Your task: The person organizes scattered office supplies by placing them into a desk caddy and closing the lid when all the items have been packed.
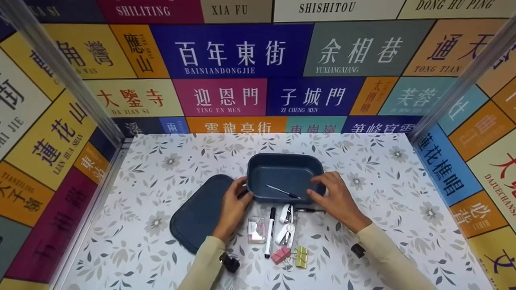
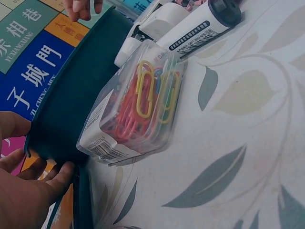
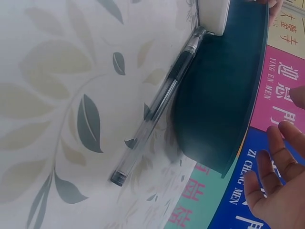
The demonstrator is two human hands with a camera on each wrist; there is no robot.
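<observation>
A dark blue open box (image 1: 282, 194) stands at the table's middle, with a thin dark pen (image 1: 282, 191) lying slantwise on its floor. My left hand (image 1: 236, 199) holds the box's front left corner, thumb and fingertips against wall and rim. Its flat blue lid (image 1: 201, 213) lies left, partly behind that hand. Over the box's right end my right hand (image 1: 336, 197) hovers with fingers spread, holding nothing. Below it a clear gel pen (image 3: 152, 109) with a black grip rests on the table along the box's front wall.
In front of the box lie a clear case of coloured paper clips (image 2: 138, 105), a white marker (image 1: 270, 233), white stapler-like items (image 1: 286, 231), a pink binder clip (image 1: 281, 254) and a yellow-green binder clip (image 1: 301, 257). Printed panels (image 1: 225, 96) wall the back and sides.
</observation>
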